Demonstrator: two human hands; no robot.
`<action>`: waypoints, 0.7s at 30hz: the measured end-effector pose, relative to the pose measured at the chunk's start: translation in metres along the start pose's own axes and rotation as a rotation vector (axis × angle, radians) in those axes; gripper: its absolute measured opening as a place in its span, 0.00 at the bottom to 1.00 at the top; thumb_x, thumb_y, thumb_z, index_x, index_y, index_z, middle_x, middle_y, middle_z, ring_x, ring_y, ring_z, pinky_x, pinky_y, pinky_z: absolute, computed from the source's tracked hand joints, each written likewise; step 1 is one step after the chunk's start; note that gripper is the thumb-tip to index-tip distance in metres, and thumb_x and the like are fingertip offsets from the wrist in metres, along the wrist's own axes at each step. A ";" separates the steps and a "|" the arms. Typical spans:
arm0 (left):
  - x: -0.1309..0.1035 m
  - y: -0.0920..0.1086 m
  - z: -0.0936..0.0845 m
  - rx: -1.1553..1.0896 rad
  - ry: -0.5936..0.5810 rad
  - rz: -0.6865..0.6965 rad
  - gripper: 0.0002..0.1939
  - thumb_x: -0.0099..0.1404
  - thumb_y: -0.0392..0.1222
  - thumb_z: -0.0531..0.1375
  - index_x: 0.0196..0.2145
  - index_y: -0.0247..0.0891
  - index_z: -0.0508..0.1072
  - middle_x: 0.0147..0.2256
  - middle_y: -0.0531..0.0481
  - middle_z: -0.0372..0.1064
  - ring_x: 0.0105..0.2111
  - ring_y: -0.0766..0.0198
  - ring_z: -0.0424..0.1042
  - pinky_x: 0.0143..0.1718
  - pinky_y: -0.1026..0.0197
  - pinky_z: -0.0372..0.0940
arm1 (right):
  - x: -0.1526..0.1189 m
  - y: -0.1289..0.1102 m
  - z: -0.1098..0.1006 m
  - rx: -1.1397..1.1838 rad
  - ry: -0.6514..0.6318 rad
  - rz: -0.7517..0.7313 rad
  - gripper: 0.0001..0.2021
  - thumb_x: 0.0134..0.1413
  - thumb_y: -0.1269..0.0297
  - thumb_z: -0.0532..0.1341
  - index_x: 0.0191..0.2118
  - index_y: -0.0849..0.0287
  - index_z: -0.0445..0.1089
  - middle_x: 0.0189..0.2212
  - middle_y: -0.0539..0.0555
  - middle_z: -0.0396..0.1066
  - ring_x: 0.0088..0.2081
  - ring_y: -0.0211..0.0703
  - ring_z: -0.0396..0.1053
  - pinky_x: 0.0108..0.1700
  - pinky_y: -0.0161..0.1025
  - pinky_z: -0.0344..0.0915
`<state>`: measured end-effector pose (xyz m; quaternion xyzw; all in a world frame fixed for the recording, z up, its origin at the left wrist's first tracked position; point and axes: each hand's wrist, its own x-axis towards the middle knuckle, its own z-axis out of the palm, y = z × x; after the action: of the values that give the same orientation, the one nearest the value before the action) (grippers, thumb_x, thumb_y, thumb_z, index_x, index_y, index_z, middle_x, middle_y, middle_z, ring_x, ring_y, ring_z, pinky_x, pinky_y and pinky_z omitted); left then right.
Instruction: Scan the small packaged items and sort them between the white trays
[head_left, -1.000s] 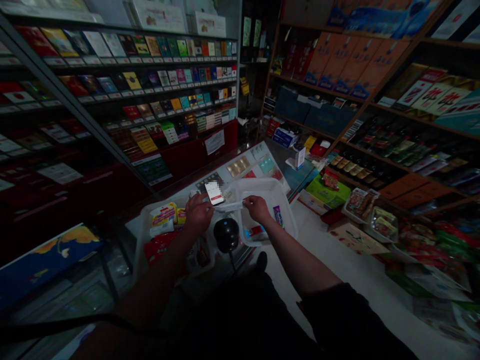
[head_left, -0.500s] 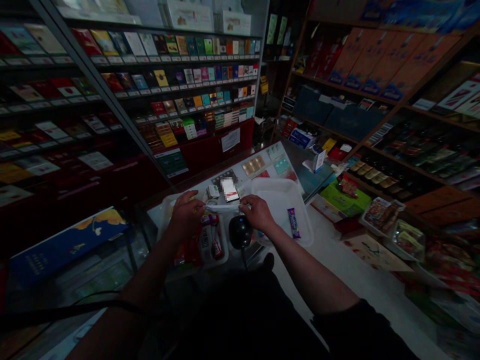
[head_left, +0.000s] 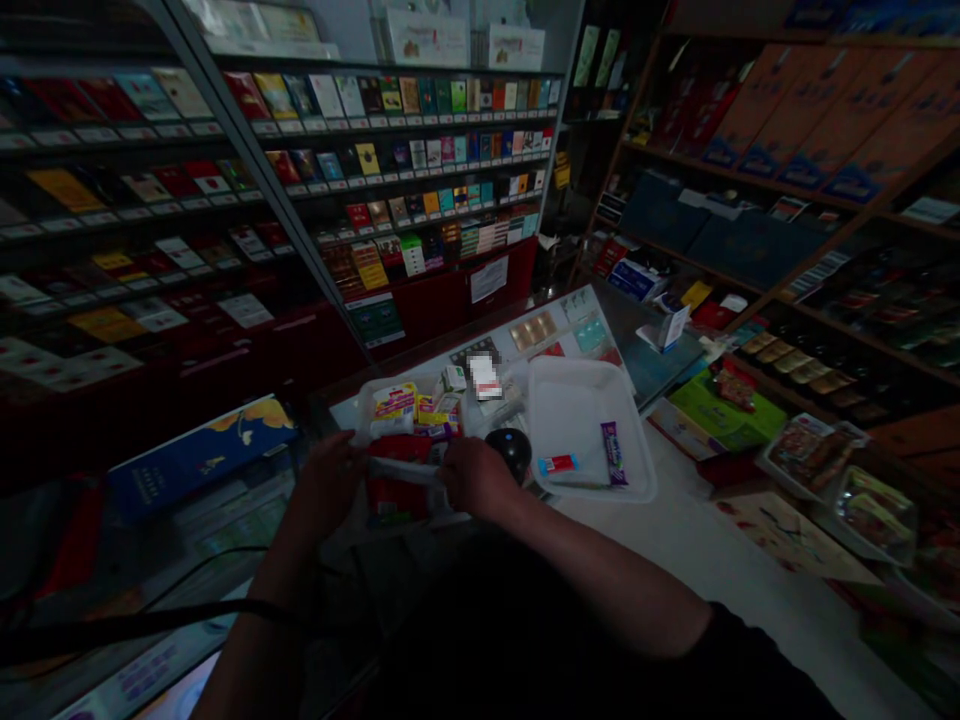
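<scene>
A white strip, whose kind I cannot make out, is stretched between my two hands across a plastic tray of packaged sweets. My left hand pinches its left end by the tray's left side. At the other end, my right hand has its fingers closed on the strip. Red packets lie below the strip, and yellow-and-pink packs fill the tray's far part. Just right of my right hand stands a black round-headed device.
A second white tray holds a purple wrapped bar and a blue-and-red packet. Small boxes lie between the trays on the glass counter. A dark blue box is at left; shelves of cigarette packs stand behind.
Both hands have come nearer to me with the strip, from the left tray's far side to over its red packets. The blue-and-red packet in the right tray is now uncovered.
</scene>
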<state>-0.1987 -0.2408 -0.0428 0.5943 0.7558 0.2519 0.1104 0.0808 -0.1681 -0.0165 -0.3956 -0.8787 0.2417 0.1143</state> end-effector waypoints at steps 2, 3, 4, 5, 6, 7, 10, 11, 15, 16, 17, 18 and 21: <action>-0.012 -0.011 0.002 0.029 -0.010 -0.008 0.20 0.67 0.55 0.54 0.34 0.40 0.81 0.60 0.37 0.74 0.59 0.44 0.73 0.64 0.40 0.66 | -0.003 -0.004 0.009 -0.025 -0.046 -0.001 0.10 0.67 0.61 0.62 0.38 0.59 0.78 0.41 0.58 0.79 0.43 0.47 0.74 0.43 0.38 0.66; -0.016 -0.016 0.004 0.044 -0.012 -0.004 0.20 0.67 0.55 0.54 0.34 0.41 0.81 0.59 0.37 0.74 0.59 0.43 0.73 0.64 0.39 0.66 | -0.004 -0.005 0.013 -0.040 -0.067 -0.001 0.11 0.68 0.59 0.62 0.40 0.59 0.79 0.42 0.59 0.79 0.44 0.48 0.75 0.43 0.39 0.67; -0.020 -0.021 0.006 0.060 -0.015 0.002 0.20 0.67 0.55 0.54 0.34 0.41 0.81 0.59 0.37 0.74 0.60 0.43 0.73 0.64 0.39 0.66 | -0.005 -0.005 0.016 -0.056 -0.088 -0.002 0.12 0.68 0.58 0.61 0.41 0.59 0.79 0.43 0.60 0.79 0.45 0.48 0.75 0.43 0.39 0.68; -0.024 -0.024 0.009 0.078 -0.016 0.013 0.20 0.67 0.55 0.54 0.34 0.41 0.81 0.59 0.36 0.74 0.59 0.42 0.73 0.64 0.38 0.67 | -0.005 -0.006 0.018 -0.071 -0.109 -0.002 0.13 0.69 0.57 0.61 0.41 0.60 0.79 0.43 0.60 0.79 0.45 0.49 0.76 0.43 0.39 0.69; -0.026 -0.027 0.012 0.096 -0.015 0.024 0.21 0.67 0.55 0.53 0.34 0.40 0.81 0.58 0.35 0.74 0.59 0.41 0.73 0.63 0.38 0.67 | -0.006 -0.006 0.020 -0.084 -0.126 -0.002 0.13 0.69 0.58 0.60 0.42 0.60 0.79 0.44 0.61 0.79 0.46 0.50 0.76 0.43 0.40 0.70; -0.028 -0.028 0.014 0.114 -0.014 0.033 0.21 0.67 0.55 0.53 0.34 0.40 0.81 0.57 0.33 0.75 0.59 0.40 0.73 0.63 0.37 0.67 | -0.007 -0.007 0.021 -0.095 -0.137 0.000 0.13 0.69 0.58 0.60 0.42 0.60 0.79 0.44 0.62 0.80 0.46 0.50 0.77 0.43 0.40 0.70; -0.032 -0.026 0.019 0.159 0.003 0.032 0.22 0.66 0.56 0.53 0.34 0.39 0.81 0.54 0.31 0.76 0.58 0.36 0.73 0.62 0.33 0.67 | -0.010 -0.006 0.021 -0.121 -0.148 0.006 0.13 0.69 0.59 0.60 0.42 0.60 0.79 0.44 0.62 0.80 0.45 0.50 0.78 0.43 0.40 0.72; -0.032 -0.023 0.020 0.162 0.011 0.027 0.22 0.65 0.56 0.53 0.34 0.39 0.80 0.53 0.31 0.76 0.59 0.35 0.73 0.62 0.33 0.67 | -0.011 -0.005 0.020 -0.129 -0.147 0.006 0.13 0.69 0.59 0.60 0.42 0.60 0.79 0.44 0.62 0.80 0.45 0.50 0.78 0.43 0.40 0.72; -0.031 -0.006 0.018 0.114 0.034 0.025 0.21 0.65 0.59 0.54 0.37 0.41 0.79 0.54 0.32 0.76 0.57 0.34 0.74 0.60 0.32 0.68 | -0.020 0.002 0.015 -0.135 -0.114 -0.021 0.13 0.69 0.60 0.60 0.40 0.62 0.80 0.42 0.63 0.80 0.44 0.53 0.78 0.43 0.43 0.72; -0.030 0.000 0.017 0.099 0.043 0.023 0.22 0.65 0.60 0.54 0.38 0.41 0.78 0.54 0.32 0.76 0.57 0.34 0.74 0.59 0.32 0.69 | -0.023 0.004 0.014 -0.126 -0.097 -0.033 0.12 0.69 0.61 0.60 0.40 0.61 0.80 0.41 0.63 0.80 0.44 0.53 0.78 0.43 0.43 0.72; -0.029 0.006 0.016 0.085 0.049 0.021 0.22 0.65 0.60 0.54 0.40 0.41 0.78 0.54 0.32 0.76 0.57 0.34 0.74 0.59 0.32 0.69 | -0.026 0.006 0.012 -0.112 -0.081 -0.039 0.11 0.68 0.62 0.61 0.39 0.60 0.80 0.41 0.62 0.80 0.43 0.53 0.78 0.42 0.43 0.72; -0.028 0.014 0.015 0.073 0.052 0.018 0.22 0.65 0.60 0.55 0.41 0.40 0.78 0.54 0.32 0.76 0.56 0.34 0.75 0.59 0.33 0.69 | -0.029 0.009 0.009 -0.094 -0.065 -0.034 0.10 0.67 0.63 0.62 0.38 0.59 0.80 0.40 0.61 0.80 0.43 0.53 0.78 0.41 0.42 0.72; -0.023 0.041 0.011 0.035 0.049 0.017 0.22 0.66 0.59 0.56 0.46 0.40 0.76 0.54 0.35 0.76 0.55 0.38 0.76 0.57 0.37 0.71 | -0.040 0.016 0.000 -0.040 -0.024 0.037 0.08 0.65 0.62 0.64 0.36 0.56 0.79 0.38 0.58 0.81 0.42 0.51 0.77 0.39 0.40 0.70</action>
<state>-0.1525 -0.2534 -0.0343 0.5963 0.7574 0.2539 0.0794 0.1170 -0.1890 -0.0251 -0.4108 -0.8772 0.2311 0.0914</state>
